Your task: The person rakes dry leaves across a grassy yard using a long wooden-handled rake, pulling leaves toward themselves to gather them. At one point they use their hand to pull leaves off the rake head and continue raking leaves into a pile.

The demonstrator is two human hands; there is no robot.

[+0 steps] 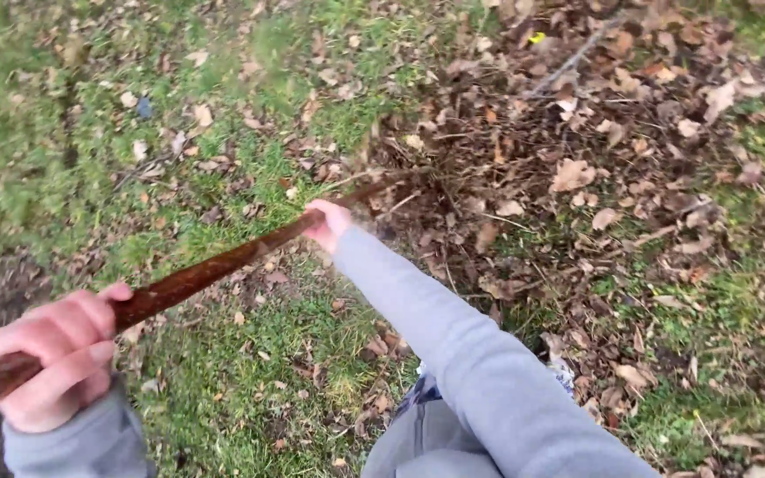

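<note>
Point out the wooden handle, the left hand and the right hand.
wooden handle [197,276], head view, bare mid-shaft between the hands
left hand [50,358], head view, knuckles wrapped round the handle
right hand [328,221], head view, back of hand

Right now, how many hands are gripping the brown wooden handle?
2. The left hand grips the wooden handle near its close end at lower left. The right hand grips it farther along, near the centre, above the grass.

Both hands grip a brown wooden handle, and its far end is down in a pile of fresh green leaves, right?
Not quite. The head view shows both hands, left and right, gripping the handle, but the leaves at its far end are dry and brown. Only the grass is green.
</note>
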